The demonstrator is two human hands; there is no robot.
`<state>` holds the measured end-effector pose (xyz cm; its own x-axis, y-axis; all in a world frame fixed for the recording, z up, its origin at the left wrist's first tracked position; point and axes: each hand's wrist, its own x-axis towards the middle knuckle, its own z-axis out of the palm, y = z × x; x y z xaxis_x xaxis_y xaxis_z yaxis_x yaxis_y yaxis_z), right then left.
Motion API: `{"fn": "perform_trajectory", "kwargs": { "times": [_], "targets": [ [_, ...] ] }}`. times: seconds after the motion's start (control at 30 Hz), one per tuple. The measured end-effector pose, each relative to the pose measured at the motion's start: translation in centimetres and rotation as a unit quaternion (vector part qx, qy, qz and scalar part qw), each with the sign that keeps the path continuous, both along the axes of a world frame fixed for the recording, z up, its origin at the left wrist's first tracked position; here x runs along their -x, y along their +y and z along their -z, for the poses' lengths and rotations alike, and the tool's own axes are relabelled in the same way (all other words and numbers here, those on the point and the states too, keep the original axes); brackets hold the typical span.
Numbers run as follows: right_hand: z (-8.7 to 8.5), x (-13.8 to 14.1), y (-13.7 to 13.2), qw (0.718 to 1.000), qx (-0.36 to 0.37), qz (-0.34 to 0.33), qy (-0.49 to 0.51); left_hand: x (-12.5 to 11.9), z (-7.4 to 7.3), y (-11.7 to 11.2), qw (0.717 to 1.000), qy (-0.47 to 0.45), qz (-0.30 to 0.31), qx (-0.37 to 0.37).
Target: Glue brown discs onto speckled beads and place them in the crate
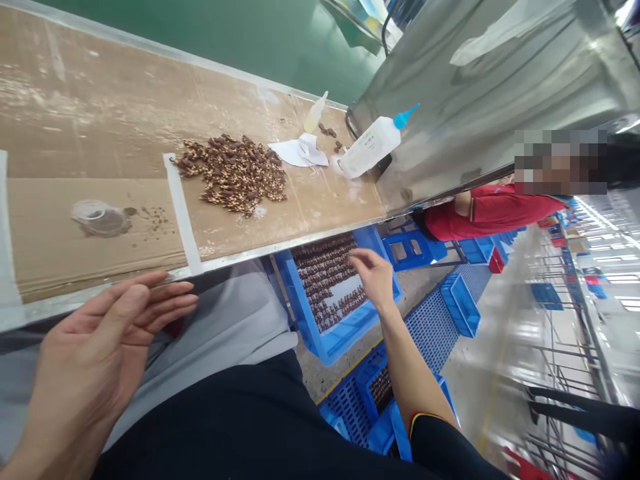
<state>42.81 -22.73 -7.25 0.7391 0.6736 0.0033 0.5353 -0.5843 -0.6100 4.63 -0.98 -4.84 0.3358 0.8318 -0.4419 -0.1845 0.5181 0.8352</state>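
Observation:
My left hand is at the front edge of the workbench, palm up. Its fingers are stretched out, and I see nothing held in them. To the right, my right hand reaches over a blue crate, its thumb and fingers drawn together. Whatever is in that pinch, if anything, cannot be made out. Small dark brown parts with copper-coloured ends stand in rows inside the crate, with a pale patch of lining bare among them. A loose heap of similar parts lies on the cardboard-covered bench.
On the bench are a white bottle with a blue nozzle, a smaller dropper bottle, crumpled white paper and a clear plastic cup. A metal panel borders the right. A person in red sits beyond; blue crates line the floor.

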Motion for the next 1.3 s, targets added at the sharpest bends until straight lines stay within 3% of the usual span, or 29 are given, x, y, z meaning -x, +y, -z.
{"fn": "perform_trajectory", "kwargs": {
  "times": [0.1, 0.23, 0.4, 0.73, 1.0, 1.17, 1.3],
  "targets": [
    [3.8, -1.4, -4.4, 0.991, 0.124, -0.014, 0.050, -0.1, -0.1, 0.0, 1.000, 0.009, -0.001, -0.007],
    [8.8, -1.3, -6.7, 0.976, 0.210, -0.006, 0.060, -0.3, -0.4, 0.0, 1.000, 0.026, 0.005, 0.001],
    [11.8, -1.5, -7.2, 0.970, 0.237, -0.011, 0.060, -0.2, -0.5, -0.2, 1.000, 0.025, 0.002, -0.011],
    [13.1, -1.8, -9.5, 0.972, 0.229, -0.029, 0.046, 0.2, 1.3, -0.2, 0.999, 0.002, -0.012, -0.053],
    [14.5, -1.3, -9.3, 0.971, 0.232, -0.031, 0.051, 0.2, 1.3, 0.0, 0.999, 0.005, -0.008, -0.046],
    [14.1, -0.8, -8.5, 0.972, 0.226, -0.020, 0.052, 0.2, 1.3, -0.2, 0.999, 0.009, -0.007, -0.038],
    [12.3, 0.0, -7.9, 0.980, 0.192, -0.010, 0.050, 0.4, 1.4, -0.1, 1.000, 0.004, -0.007, -0.018]
  ]
}}
